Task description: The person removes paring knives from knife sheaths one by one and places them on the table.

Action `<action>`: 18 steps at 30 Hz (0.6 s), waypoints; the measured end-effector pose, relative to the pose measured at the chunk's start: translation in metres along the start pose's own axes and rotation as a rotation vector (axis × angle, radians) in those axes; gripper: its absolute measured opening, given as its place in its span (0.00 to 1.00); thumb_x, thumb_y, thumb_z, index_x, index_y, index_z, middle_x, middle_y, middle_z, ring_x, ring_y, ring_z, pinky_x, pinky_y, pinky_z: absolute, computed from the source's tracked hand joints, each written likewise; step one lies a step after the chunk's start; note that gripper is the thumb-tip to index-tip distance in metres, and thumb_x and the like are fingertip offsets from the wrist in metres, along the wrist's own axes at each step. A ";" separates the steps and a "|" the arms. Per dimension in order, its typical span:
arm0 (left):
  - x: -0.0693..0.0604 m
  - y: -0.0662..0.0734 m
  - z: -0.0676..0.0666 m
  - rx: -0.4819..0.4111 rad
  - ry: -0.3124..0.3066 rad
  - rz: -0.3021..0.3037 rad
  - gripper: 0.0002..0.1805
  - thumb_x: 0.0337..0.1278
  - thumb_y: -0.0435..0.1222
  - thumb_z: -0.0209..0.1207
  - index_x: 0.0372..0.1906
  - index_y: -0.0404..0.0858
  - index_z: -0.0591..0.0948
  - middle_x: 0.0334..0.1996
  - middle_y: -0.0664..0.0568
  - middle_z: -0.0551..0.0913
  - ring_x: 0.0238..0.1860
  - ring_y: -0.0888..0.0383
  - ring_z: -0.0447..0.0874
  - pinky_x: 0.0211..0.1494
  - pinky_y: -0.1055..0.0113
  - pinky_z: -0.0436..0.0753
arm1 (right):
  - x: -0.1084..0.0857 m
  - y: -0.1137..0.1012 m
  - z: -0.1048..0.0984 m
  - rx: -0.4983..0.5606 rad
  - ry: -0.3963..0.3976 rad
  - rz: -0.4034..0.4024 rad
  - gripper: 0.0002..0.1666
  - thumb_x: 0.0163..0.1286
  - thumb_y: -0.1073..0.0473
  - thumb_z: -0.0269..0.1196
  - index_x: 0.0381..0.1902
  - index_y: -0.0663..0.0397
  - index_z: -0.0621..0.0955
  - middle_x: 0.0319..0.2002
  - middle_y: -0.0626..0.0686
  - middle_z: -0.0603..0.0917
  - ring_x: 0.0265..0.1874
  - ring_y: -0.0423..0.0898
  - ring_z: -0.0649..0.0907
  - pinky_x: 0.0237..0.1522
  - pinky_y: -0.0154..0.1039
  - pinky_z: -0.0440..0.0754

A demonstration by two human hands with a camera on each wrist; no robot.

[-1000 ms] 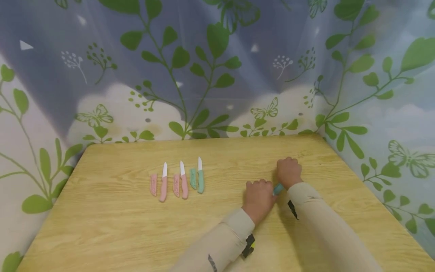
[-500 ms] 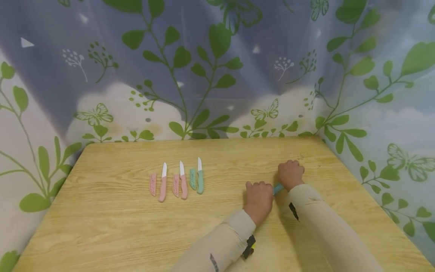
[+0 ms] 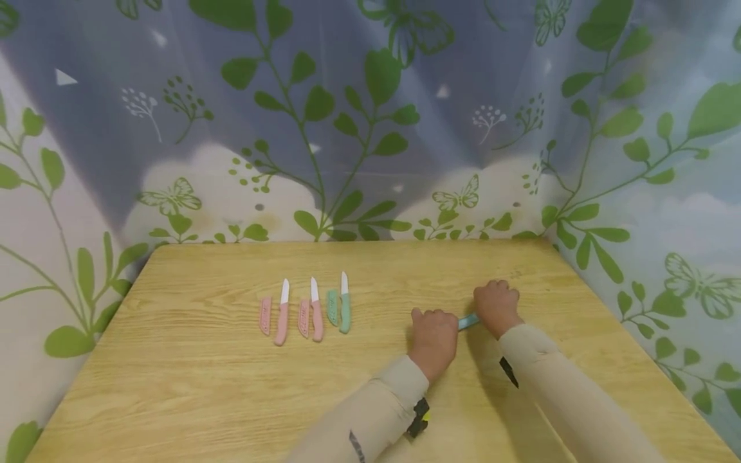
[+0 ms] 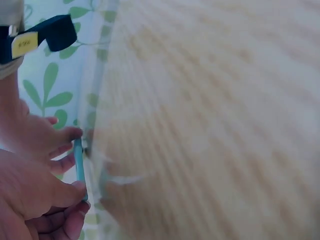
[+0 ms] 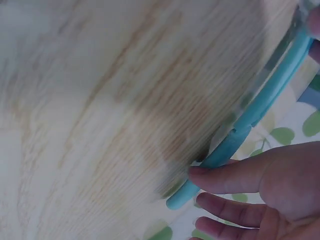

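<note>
My left hand [image 3: 433, 341] and right hand [image 3: 496, 307] hold a sheathed teal knife [image 3: 467, 321] between them, low over the right side of the table. In the right wrist view a seam crosses the teal body [image 5: 270, 95] where sheath and handle meet. There my right thumb and fingers pinch the lower end, while the left fingertips grip the upper end at the frame's edge. The left wrist view shows the left thumb pinching the near end of the knife [image 4: 80, 165]. The blade is hidden.
Three bare white-bladed knives lie side by side on the wooden table [image 3: 202, 386]: a pink knife [image 3: 281, 321], another pink knife [image 3: 317, 321] and a green knife [image 3: 345, 312]. Left of each lies its sheath, such as the green sheath [image 3: 332, 307]. A leaf-patterned curtain [image 3: 347, 161] surrounds the table's back and sides.
My hands have drawn slightly apart, so more of the teal knife shows between them. The head view has shifted a little. The three knives on the table lie as before.
</note>
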State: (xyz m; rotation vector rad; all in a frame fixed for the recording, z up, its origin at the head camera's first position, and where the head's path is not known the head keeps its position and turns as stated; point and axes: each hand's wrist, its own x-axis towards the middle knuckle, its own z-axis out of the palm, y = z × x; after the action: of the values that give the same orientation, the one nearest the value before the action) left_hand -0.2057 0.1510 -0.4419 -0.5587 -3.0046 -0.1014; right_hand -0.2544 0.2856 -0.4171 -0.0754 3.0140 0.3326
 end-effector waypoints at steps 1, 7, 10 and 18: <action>0.000 -0.003 -0.002 -0.006 -0.005 -0.004 0.09 0.57 0.37 0.65 0.24 0.50 0.80 0.23 0.59 0.78 0.26 0.61 0.74 0.41 0.60 0.64 | -0.002 -0.001 -0.001 -0.001 0.003 -0.008 0.10 0.72 0.69 0.51 0.37 0.66 0.80 0.34 0.66 0.78 0.37 0.61 0.76 0.36 0.56 0.77; -0.001 -0.019 -0.006 0.089 0.029 0.014 0.06 0.57 0.39 0.66 0.27 0.51 0.82 0.23 0.59 0.77 0.25 0.62 0.69 0.41 0.61 0.61 | -0.008 -0.008 -0.006 0.015 0.032 -0.051 0.06 0.70 0.69 0.55 0.38 0.63 0.80 0.35 0.64 0.78 0.40 0.62 0.76 0.39 0.59 0.78; -0.003 -0.029 -0.015 0.157 0.042 0.034 0.04 0.57 0.41 0.66 0.30 0.50 0.82 0.23 0.59 0.75 0.25 0.62 0.67 0.40 0.62 0.60 | -0.011 -0.012 -0.010 0.016 0.061 -0.075 0.05 0.69 0.68 0.58 0.40 0.61 0.80 0.35 0.63 0.79 0.42 0.63 0.77 0.39 0.60 0.79; -0.015 -0.067 -0.037 0.181 0.049 0.038 0.04 0.58 0.38 0.66 0.32 0.46 0.81 0.26 0.58 0.72 0.28 0.60 0.64 0.41 0.61 0.58 | -0.026 -0.032 -0.016 0.008 0.218 -0.204 0.08 0.65 0.72 0.62 0.41 0.60 0.79 0.30 0.58 0.80 0.27 0.55 0.80 0.27 0.49 0.79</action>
State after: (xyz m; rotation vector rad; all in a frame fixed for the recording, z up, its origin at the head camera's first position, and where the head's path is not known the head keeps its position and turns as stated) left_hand -0.2133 0.0801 -0.4103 -0.5847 -2.9138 0.1562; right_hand -0.2283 0.2517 -0.4056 -0.4428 3.1821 0.3108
